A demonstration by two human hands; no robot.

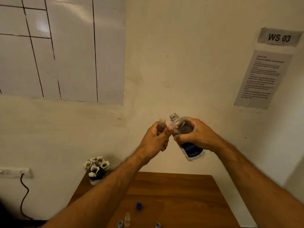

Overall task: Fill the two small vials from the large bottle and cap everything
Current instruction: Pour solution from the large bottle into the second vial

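My left hand [156,139] grips a small vial [161,126] at mid-frame, its open neck upright above my fingers. My right hand [195,135] is wrapped around the bottle [185,134], uncapped and tilted with its mouth toward the vial's, the two necks side by side but apart. Down on the table [181,195] at the bottom of the frame stand the second vial [127,218], a blue cap [139,206] behind it, and two small caps [120,223] either side. A flower pot [97,168] sits at the table's far left corner.
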